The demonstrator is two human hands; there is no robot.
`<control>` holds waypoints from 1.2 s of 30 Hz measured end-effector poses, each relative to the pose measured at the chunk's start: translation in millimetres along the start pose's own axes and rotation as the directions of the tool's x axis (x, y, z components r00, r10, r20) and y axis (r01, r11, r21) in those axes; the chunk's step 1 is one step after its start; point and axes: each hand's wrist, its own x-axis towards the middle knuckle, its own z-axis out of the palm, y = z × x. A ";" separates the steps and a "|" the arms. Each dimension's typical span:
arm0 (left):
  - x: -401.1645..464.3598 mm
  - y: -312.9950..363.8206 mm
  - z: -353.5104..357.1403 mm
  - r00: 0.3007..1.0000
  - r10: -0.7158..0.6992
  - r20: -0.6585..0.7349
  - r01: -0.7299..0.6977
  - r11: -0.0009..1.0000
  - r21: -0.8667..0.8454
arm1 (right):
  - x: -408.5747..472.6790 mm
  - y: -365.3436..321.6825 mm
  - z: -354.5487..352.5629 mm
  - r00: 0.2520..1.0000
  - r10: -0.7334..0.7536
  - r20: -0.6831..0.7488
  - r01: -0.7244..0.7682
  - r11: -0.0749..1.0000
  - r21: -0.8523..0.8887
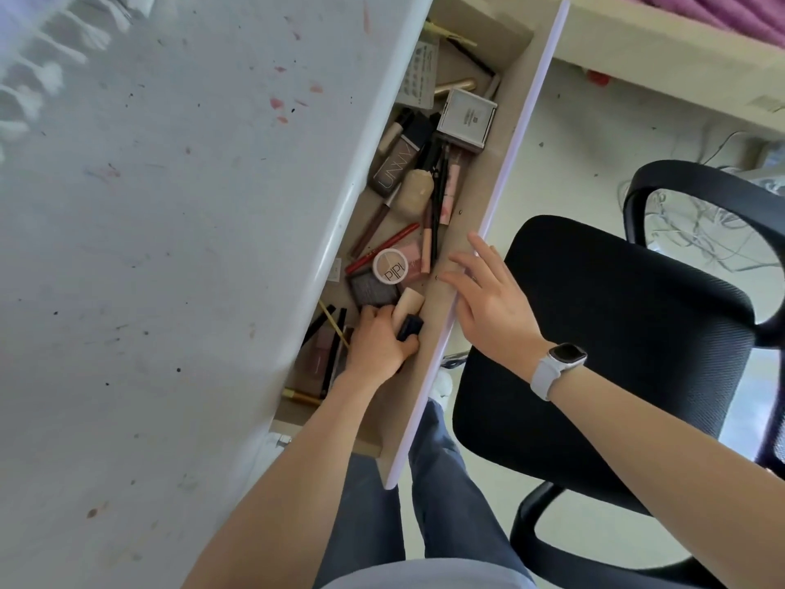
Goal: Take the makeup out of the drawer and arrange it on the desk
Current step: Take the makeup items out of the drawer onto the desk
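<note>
The left hand [379, 346] curls around a beige tube with a dark cap [408, 316] inside the open drawer [467, 197], while the right hand [488, 299] rests flat, fingers straight, on the drawer front. Best to lift the tube straight up, clear of the round compact [390, 266] just beside it, then onto the worktop [170, 248].

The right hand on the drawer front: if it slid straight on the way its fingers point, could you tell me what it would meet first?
The right hand points along the drawer front toward the drawer's far end. Nothing sits on that edge in view, so the way looks free; depth is hard to judge.
</note>
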 end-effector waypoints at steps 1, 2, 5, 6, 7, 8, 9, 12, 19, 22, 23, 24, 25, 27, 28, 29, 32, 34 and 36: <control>1.9 -0.2 -1.4 1.000 0.016 0.026 -0.016 1.000 -0.001 | 0.3 0.0 -0.3 1.000 -0.003 -0.007 0.003 1.000 -0.003; 2.6 -0.7 -2.2 0.999 0.035 0.039 -0.035 0.999 -0.016 | 0.6 -0.1 -0.5 1.000 -0.006 -0.012 0.006 1.000 -0.006; -1.5 -2.9 -4.3 0.997 0.050 0.065 -0.043 0.993 -0.108 | 1.2 -0.9 -0.5 1.000 -0.005 -0.023 0.005 1.000 -0.019; -4.9 -3.0 -5.6 0.996 0.051 0.073 -0.040 0.989 -0.140 | 1.6 -1.9 -0.5 1.000 0.002 -0.027 -0.003 1.000 -0.023; -8.8 -2.4 -7.2 0.995 0.058 0.077 -0.044 0.984 -0.172 | 2.8 -3.4 -0.6 0.999 0.011 -0.032 -0.012 1.000 -0.028; -13.3 -1.1 -9.3 0.994 0.076 0.078 -0.059 0.977 -0.203 | 4.7 -5.1 -1.2 0.999 0.020 -0.044 -0.022 0.999 -0.038; -18.9 0.9 -12.3 0.992 0.102 0.073 -0.083 0.970 -0.230 | 7.2 -6.5 -2.1 0.998 0.028 -0.063 -0.031 0.998 -0.052; -39.7 7.6 -30.9 0.984 0.179 0.012 -0.168 0.944 -0.282 | 17.7 -10.4 -6.6 0.994 0.058 -0.095 -0.066 0.995 -0.077; -70.1 -2.1 -113.2 0.879 0.131 -0.458 -0.256 0.941 -0.223 | 57.0 -41.7 13.8 0.955 0.071 0.289 -0.031 0.990 -0.140; -63.8 -13.6 -137.9 0.835 -0.006 -0.551 -0.177 0.944 -0.278 | 70.1 -54.1 38.0 0.855 0.213 0.472 -0.127 0.970 -0.207; -60.7 -17.2 -142.8 0.827 -0.053 -0.559 -0.147 0.941 -0.306 | 71.9 -57.1 45.8 0.836 0.247 0.489 -0.147 0.961 -0.235; -57.4 -20.5 -146.6 0.821 -0.087 -0.564 -0.126 0.936 -0.327 | 72.6 -59.6 52.1 0.825 0.277 0.493 -0.167 0.952 -0.256; -54.3 -23.6 -149.8 0.816 -0.107 -0.568 -0.114 0.933 -0.340 | 73.2 -61.1 56.7 0.821 0.299 0.486 -0.186 0.945 -0.268; -48.4 -29.3 -155.6 0.808 -0.118 -0.577 -0.109 0.933 -0.344 | 73.7 -61.5 60.9 0.834 0.312 0.455 -0.210 0.942 -0.261; -46.1 -32.0 -158.3 0.803 -0.115 -0.585 -0.113 0.934 -0.338 | 73.7 -61.3 60.3 0.850 0.306 0.428 -0.221 0.946 -0.237; -43.9 -34.4 -161.0 0.796 -0.108 -0.596 -0.119 0.937 -0.328 | 73.4 -60.8 58.2 0.873 0.304 0.380 -0.256 0.951 -0.173; -36.3 -40.6 -168.4 0.761 -0.116 -0.638 -0.119 0.942 -0.313 | 75.4 -65.9 38.8 0.915 0.384 0.122 -0.402 0.892 0.207; -32.5 -43.1 -173.2 0.738 -0.163 -0.655 -0.087 0.939 -0.332 | 84.4 -79.7 22.4 0.917 0.394 -0.072 -0.338 0.857 0.389; -30.9 -46.3 -179.4 0.704 -0.222 -0.675 -0.054 0.930 -0.362 | 99.4 -99.5 11.8 0.930 0.314 -0.194 -0.205 0.877 0.435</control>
